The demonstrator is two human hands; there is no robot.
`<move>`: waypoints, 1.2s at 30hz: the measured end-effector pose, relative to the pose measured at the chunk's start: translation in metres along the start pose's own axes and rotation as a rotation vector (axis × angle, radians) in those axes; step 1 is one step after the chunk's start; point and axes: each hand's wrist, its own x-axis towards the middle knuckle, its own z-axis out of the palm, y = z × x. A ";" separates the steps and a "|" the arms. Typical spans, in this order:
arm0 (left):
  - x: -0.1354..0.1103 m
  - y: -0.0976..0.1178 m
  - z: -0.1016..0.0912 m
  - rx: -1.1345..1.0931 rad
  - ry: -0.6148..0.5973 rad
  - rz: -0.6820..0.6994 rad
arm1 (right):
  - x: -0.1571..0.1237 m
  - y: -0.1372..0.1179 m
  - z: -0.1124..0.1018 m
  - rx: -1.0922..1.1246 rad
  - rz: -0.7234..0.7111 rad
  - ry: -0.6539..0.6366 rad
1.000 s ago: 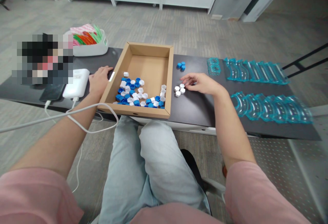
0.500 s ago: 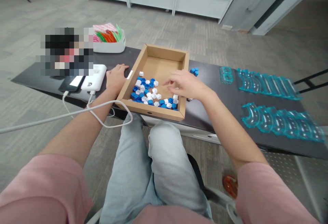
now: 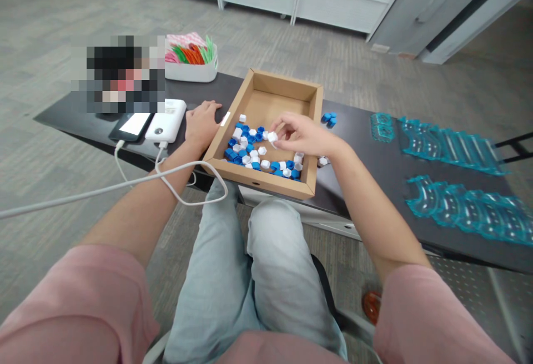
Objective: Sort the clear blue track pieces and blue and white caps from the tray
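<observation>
A shallow cardboard box (image 3: 266,178) lies on the dark table, with many small blue and white hexagonal pieces (image 3: 250,153) gathered at its near end. Over the box, my right hand (image 3: 300,134) pinches one white hexagonal piece (image 3: 272,137) between thumb and fingers. My left hand (image 3: 203,125) rests on the tabletop against the box's left wall, its fingers stretched out and nothing in it. Just beyond the box's right wall sit several blue pieces (image 3: 328,119); nearer to me, a few white pieces (image 3: 323,161) are partly hidden by my right wrist.
To the left are a white power bank (image 3: 166,121) and a black phone-like device (image 3: 131,126) with cables. A white basket (image 3: 191,72) of colourful strips stands behind them. Teal transparent plastic parts (image 3: 453,145) lie in rows at the right, beside a small teal piece (image 3: 382,126).
My right hand has closed its fingers on a white hexagonal piece, which now shows at its fingertips. My left hand stays beside the box. The whole view has shifted slightly.
</observation>
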 end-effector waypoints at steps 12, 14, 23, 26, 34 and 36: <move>-0.002 0.003 -0.003 0.064 -0.005 -0.026 | -0.049 0.040 -0.025 0.298 0.046 0.419; -0.002 0.002 -0.003 0.061 -0.016 -0.013 | -0.054 0.044 -0.027 0.295 0.048 0.445; -0.001 0.001 -0.005 0.077 -0.028 -0.011 | -0.116 0.069 -0.068 0.263 0.152 0.585; -0.001 0.001 -0.006 0.088 -0.043 -0.019 | -0.129 0.073 -0.071 0.221 0.192 0.565; 0.002 0.000 -0.006 0.109 -0.060 -0.028 | -0.138 0.093 -0.068 0.146 0.277 0.453; 0.002 0.002 -0.007 0.135 -0.063 -0.027 | -0.137 0.095 -0.066 0.146 0.308 0.409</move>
